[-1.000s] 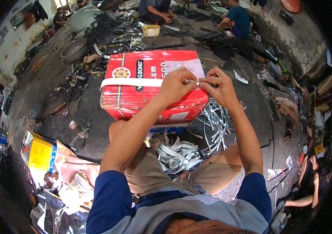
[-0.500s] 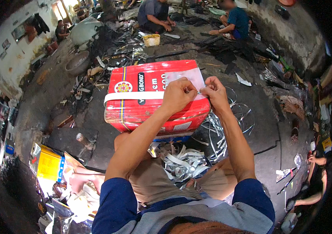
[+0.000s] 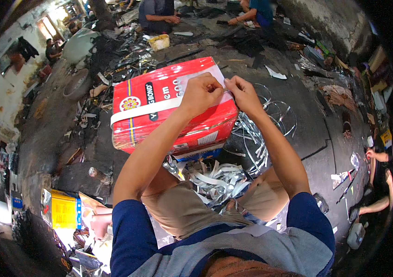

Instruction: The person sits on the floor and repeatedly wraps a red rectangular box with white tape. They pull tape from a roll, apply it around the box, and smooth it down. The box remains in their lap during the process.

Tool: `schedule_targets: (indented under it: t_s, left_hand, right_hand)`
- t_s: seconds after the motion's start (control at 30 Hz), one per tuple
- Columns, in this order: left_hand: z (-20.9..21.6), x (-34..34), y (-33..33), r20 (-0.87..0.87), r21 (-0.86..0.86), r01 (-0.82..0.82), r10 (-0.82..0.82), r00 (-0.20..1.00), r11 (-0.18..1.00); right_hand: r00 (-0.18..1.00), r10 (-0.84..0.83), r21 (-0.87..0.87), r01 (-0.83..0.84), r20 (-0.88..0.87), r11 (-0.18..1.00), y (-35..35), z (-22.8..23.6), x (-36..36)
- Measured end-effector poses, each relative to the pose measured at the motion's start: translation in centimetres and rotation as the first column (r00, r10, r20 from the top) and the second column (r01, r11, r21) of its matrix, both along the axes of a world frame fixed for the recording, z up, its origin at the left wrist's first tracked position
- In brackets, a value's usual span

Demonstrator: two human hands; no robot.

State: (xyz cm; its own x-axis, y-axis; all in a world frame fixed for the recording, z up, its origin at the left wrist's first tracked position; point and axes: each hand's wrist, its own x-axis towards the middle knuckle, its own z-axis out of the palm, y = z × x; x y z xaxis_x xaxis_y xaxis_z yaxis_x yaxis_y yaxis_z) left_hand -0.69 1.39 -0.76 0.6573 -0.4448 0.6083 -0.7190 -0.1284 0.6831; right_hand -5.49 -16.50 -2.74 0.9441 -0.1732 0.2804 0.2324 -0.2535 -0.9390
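Note:
Before me stands a red cardboard box with a flower emblem and printing on its top. A flat white strip lies across the box top, from its left edge toward my hands. My left hand rests over the strip, its fingers closed in a pinch on it near the box's right side. Close beside, my right hand pinches at the strip's right part, with thumb and finger together. What lies between the fingertips is mostly hidden. A pale sheet shows on the box top behind my left hand.
Between my legs lies a heap of white and silvery strips. Thin looped strips spread right of the box. A yellow tin stands at lower left, and a yellow tub farther off. Other people sit at the back and far right.
The view has shifted and tilted, so the box and my hands appear farther left and slightly turned. Both hands keep pinching at the same place by the box's right side.

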Motion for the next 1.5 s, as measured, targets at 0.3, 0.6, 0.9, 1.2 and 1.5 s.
schedule_targets:
  t_s: [0.3,0.6,0.9,1.2,1.5]
  left_hand:
    - [-0.3,-0.8,-0.6,-0.002,-0.04,-0.009,0.009,1.0,0.999]
    - [-0.4,0.0,-1.0,-0.003,-0.056,0.004,-0.004,1.0,0.998]
    - [-0.3,-0.2,-1.3,-0.018,-0.053,0.015,-0.016,1.0,0.998]
    - [-0.3,0.1,-1.0,-0.127,0.012,-0.047,0.048,0.991,0.999]
    - [-0.4,0.5,-0.6,-0.207,0.01,-0.04,0.041,0.977,0.999]
  right_hand:
    - [1.0,0.028,0.514,-0.02,-0.007,0.858,1.5,-3.4,-0.6]
    - [0.92,0.327,0.787,-0.035,-0.215,0.616,-0.4,-1.2,-0.9]
    - [0.984,-0.104,-0.721,0.177,0.144,0.67,-0.6,2.1,5.0]
    - [0.922,-0.349,-0.237,0.306,-0.167,0.922,-0.8,-12.4,4.8]
    - [0.796,-0.414,-0.307,0.3,-0.441,0.903,-0.5,-30.2,2.9]
